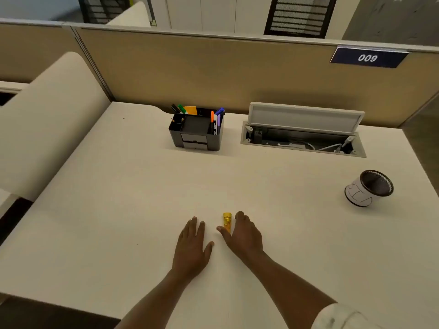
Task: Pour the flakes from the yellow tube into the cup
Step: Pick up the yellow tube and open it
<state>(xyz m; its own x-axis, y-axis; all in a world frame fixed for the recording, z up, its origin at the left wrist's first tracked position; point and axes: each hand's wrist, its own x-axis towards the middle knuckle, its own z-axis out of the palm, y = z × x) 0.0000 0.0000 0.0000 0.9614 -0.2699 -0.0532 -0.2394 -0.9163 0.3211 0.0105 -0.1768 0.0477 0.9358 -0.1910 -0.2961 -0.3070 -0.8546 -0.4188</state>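
Note:
A small yellow tube [227,221] stands on the white desk near the front middle. My right hand [242,235] is around it, thumb on its left and fingers on its right, spread apart; contact with the tube is unclear. My left hand [193,245] lies flat on the desk just left of the tube, fingers together and holding nothing. The cup [369,188], white with a dark mesh inside, sits far to the right and looks tilted with its mouth toward me.
A black desk organizer [196,134] with pens stands at the back middle. An open cable tray [303,141] with a raised lid is set into the desk at the back right. A tan partition [213,70] bounds the far edge; a cream panel [47,124] rises on the left.

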